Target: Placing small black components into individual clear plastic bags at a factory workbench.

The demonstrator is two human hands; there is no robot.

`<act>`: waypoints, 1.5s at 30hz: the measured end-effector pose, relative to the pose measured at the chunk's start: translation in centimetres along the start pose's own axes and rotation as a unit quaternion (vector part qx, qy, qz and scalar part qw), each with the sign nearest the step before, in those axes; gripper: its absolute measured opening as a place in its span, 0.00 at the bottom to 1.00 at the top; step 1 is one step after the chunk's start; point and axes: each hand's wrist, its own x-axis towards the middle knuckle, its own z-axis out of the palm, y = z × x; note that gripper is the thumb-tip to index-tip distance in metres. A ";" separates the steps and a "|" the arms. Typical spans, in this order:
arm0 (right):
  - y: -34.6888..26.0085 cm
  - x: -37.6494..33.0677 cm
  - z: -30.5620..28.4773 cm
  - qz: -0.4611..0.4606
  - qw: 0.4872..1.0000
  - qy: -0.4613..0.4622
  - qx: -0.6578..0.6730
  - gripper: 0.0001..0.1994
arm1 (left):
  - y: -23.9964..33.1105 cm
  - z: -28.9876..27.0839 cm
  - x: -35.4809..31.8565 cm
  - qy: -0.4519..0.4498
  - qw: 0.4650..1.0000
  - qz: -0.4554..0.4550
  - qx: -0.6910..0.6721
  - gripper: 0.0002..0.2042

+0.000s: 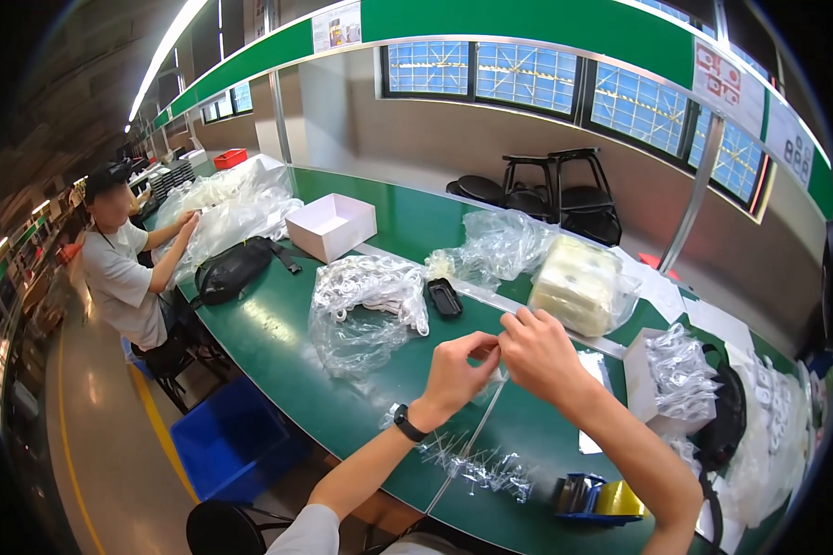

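Glossy grn tbl (257, 344), curled fingers (520, 328)

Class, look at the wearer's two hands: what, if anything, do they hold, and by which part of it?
It cannot be told: the left hand and right hand are close together, hiding whatever may be between them.

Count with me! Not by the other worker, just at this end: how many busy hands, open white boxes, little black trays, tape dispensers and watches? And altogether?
Hands: 2 (left hand, right hand)
Open white boxes: 2 (back box, right box)
Little black tray: 1
Tape dispenser: 1
Watch: 1
Total: 7
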 end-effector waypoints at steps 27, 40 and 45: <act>0.0 0.4 0.3 0.027 0.995 0.053 0.082 0.04 | 0.7 -0.5 0.3 0.044 0.996 0.054 0.055 0.05; 0.0 0.2 0.2 0.043 0.989 0.081 0.113 0.04 | 0.5 -0.5 0.2 0.036 0.996 0.069 0.043 0.05; 0.3 -0.4 0.2 0.070 0.975 0.118 0.175 0.04 | 1.5 -0.5 0.1 0.033 0.997 0.065 0.037 0.05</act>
